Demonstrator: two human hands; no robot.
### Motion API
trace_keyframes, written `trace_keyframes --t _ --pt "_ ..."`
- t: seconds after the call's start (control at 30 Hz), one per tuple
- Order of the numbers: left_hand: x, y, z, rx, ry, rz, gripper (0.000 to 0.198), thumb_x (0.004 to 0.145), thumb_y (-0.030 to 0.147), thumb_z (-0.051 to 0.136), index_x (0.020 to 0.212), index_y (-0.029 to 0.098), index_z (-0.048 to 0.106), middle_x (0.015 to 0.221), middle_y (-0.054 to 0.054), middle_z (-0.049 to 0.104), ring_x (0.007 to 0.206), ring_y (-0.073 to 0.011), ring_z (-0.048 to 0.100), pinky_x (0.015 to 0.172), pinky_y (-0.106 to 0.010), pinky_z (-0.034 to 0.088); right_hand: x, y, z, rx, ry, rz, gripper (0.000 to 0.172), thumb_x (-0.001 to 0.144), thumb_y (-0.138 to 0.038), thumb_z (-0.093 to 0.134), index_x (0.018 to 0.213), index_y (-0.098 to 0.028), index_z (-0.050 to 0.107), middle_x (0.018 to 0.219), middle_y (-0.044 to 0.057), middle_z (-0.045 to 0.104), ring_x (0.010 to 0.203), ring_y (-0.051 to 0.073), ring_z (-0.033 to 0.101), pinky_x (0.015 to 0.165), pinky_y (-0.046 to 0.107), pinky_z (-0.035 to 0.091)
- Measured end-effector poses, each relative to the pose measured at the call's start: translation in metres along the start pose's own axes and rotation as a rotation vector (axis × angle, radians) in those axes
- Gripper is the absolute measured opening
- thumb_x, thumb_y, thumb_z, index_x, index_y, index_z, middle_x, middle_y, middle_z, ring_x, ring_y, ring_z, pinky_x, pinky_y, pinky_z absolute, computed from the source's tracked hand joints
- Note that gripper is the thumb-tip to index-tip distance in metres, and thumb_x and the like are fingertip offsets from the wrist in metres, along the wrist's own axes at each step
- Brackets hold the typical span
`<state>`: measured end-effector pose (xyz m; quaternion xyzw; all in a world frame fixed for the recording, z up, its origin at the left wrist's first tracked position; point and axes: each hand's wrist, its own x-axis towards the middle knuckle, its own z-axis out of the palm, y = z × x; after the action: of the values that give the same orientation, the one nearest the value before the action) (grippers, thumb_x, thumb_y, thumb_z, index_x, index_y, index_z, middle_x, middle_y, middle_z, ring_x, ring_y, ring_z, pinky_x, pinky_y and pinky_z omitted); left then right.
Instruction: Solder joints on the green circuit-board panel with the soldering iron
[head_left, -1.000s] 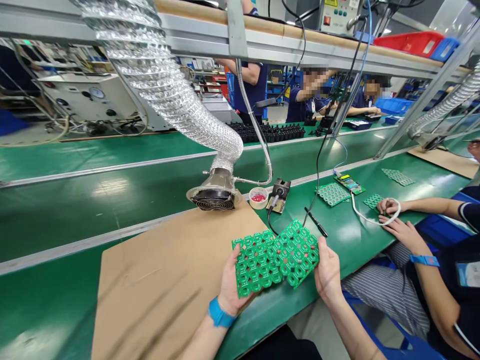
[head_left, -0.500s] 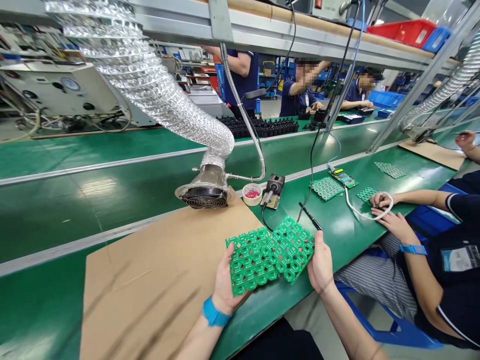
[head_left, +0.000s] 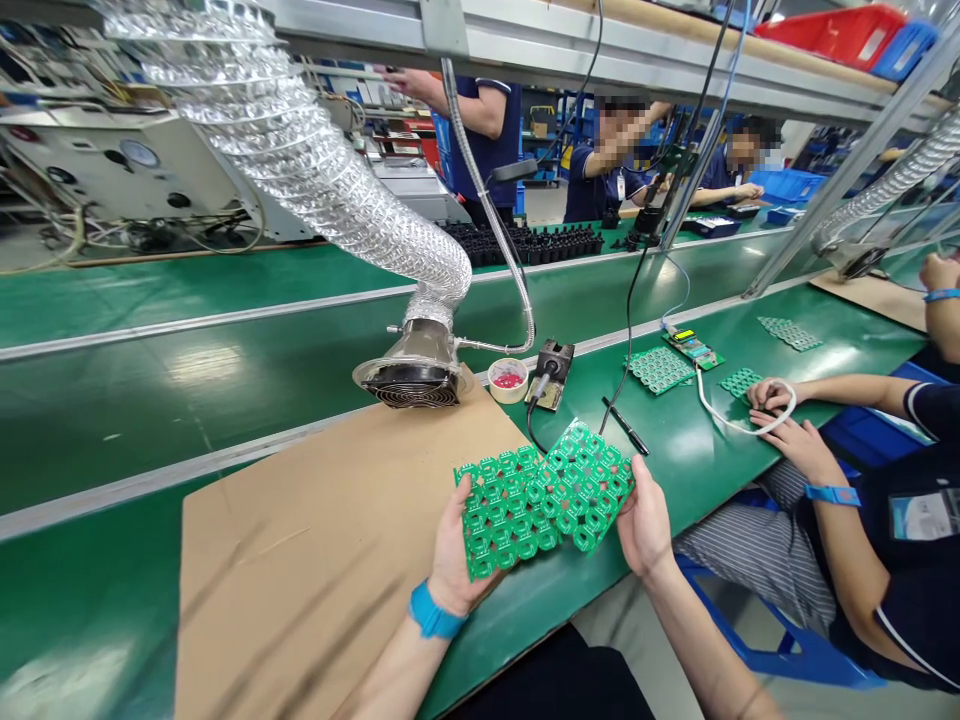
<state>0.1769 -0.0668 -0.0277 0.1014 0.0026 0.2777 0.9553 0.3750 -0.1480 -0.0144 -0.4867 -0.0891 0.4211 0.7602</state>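
Note:
A green circuit-board panel (head_left: 502, 515) is in my left hand (head_left: 454, 560), gripped at its lower left edge. Another green panel (head_left: 589, 482) is in my right hand (head_left: 643, 522), gripped at its right edge. The right panel overlaps the left one in the middle, tilted like a diamond. Both are held in the air above the near edge of the green bench (head_left: 675, 470), beside a brown cardboard sheet (head_left: 315, 540). A blue wrist strap (head_left: 433, 612) is on my left wrist.
A silver fume duct with a round grille (head_left: 409, 380) hangs over the cardboard. Behind it stand a small white pot (head_left: 508, 380), a soldering iron stand (head_left: 551, 372) and a black pen (head_left: 626, 427). A seated co-worker's hands (head_left: 776, 415) rest by more green panels (head_left: 660, 368) on the right.
The panels and both hands stay together and have barely shifted; the camera view moved slightly. The right panel looks tilted a little more over the left one.

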Motion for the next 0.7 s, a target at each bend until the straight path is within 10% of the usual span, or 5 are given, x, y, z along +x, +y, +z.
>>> trace_keyframes --t 0.7 --pt "-0.0008 -0.0010 -0.0044 -0.016 0.071 -0.003 0.061 0.105 0.049 0.023 0.133 0.012 0.063 0.137 -0.010 0.060 0.135 -0.0264 0.050 0.123 -0.041 0.019 0.0026 0.0034 -0.0017 0.003 -0.056 0.065 0.041 0.082 -0.058 0.071 0.092 -0.019 0.075 0.090 0.004 0.077 0.092 0.024 0.071 0.083 0.033 0.055"
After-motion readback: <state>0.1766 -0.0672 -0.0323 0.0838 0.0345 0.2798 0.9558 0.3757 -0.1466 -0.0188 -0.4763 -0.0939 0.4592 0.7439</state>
